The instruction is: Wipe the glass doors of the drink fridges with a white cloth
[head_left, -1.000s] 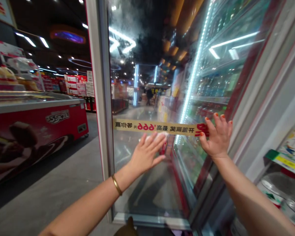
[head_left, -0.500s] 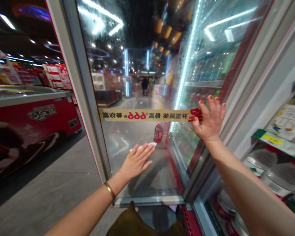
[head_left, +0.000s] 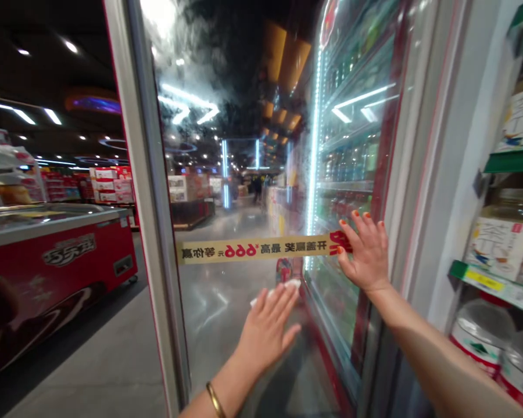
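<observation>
A glass door (head_left: 226, 342) in a pale metal frame stands in front of me, its upper left part fogged. My left hand (head_left: 268, 325), with a gold bangle at the wrist, lies flat against the lower pane and holds a white tissue (head_left: 293, 284) pressed under its fingers. Most of the tissue is hidden. Spread fingers of my right hand (head_left: 366, 252) rest at the right side of the door, beside the end of a yellow strip (head_left: 261, 248) with reversed lettering. Nothing shows in that hand.
To the left stands a red chest freezer (head_left: 82, 261) on the grey floor (head_left: 100, 360). Shelves at the right hold several jars (head_left: 482, 331) with clear lids and boxed goods (head_left: 501, 244). Lit drink shelves (head_left: 348, 151) appear in the glass.
The camera view has tilted up, so the door and strip sit lower. My left hand has slid a little to the right with the tissue; my right hand stays against the door.
</observation>
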The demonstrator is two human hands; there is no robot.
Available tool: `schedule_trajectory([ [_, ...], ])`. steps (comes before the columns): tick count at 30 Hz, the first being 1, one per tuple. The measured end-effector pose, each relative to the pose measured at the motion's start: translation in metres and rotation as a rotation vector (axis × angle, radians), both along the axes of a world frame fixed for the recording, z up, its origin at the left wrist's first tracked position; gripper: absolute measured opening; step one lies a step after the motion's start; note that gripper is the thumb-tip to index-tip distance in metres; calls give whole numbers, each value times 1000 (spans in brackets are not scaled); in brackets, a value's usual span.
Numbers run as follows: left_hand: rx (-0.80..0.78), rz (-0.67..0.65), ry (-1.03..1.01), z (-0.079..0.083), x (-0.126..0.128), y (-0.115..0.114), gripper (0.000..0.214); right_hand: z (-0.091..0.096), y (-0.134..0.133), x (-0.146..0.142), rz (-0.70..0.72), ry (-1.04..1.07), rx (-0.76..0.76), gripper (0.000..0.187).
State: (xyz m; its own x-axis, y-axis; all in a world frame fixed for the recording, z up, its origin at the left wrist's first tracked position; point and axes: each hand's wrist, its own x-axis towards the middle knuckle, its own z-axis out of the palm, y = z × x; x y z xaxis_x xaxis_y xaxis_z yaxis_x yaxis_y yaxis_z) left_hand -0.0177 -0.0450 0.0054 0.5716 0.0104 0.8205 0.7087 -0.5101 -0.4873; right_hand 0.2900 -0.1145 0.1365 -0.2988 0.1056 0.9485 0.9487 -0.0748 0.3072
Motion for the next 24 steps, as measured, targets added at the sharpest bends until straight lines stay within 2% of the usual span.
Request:
schedule_trajectory([
  [1,42,-24,41,-17,-2,-4,85,0,0,0,-3,4,6,80],
  [3,87,-52,61,-45,-21,-5,85,0,1,-1,-17,12,7,82],
  [5,56,-42,1,-51,-48,0,92,0,1,-1,-32,15,-9,83],
  [6,18,-25,-53,-44,-58,4,95,0,0,-1,-39,14,-18,84],
  [8,-103,21,-194,-19,-63,11,98,1,-1,0,-49,8,-23,83],
  [10,-270,50,-319,7,-47,15,92,1,-2,2,-52,0,-25,81],
  [11,-326,28,-357,15,-36,15,90,1,-2,3,-51,-5,-29,80],
  [12,-334,-13,-305,18,-25,13,89,1,-2,4,-50,-10,-36,79],
  [13,-325,-62,-215,17,-17,11,87,1,-2,4,-50,-14,-43,79],
  [15,-268,-146,-11,3,-16,4,81,1,-2,6,-55,-17,-47,78],
  [17,-219,-169,67,-12,-39,3,80,1,-1,7,-56,-17,-39,78],
  [19,-219,-116,-49,-12,-73,11,86,0,0,10,-55,-21,-39,79],
  [20,-241,-78,-142,-4,-89,18,88,-1,0,11,-58,-21,-43,79],
  [22,-323,-14,-322,25,-107,31,90,-2,0,10,-81,-13,-58,80],
  [24,-379,-18,-419,59,-102,39,91,-3,1,0,-123,23,-78,83],
])
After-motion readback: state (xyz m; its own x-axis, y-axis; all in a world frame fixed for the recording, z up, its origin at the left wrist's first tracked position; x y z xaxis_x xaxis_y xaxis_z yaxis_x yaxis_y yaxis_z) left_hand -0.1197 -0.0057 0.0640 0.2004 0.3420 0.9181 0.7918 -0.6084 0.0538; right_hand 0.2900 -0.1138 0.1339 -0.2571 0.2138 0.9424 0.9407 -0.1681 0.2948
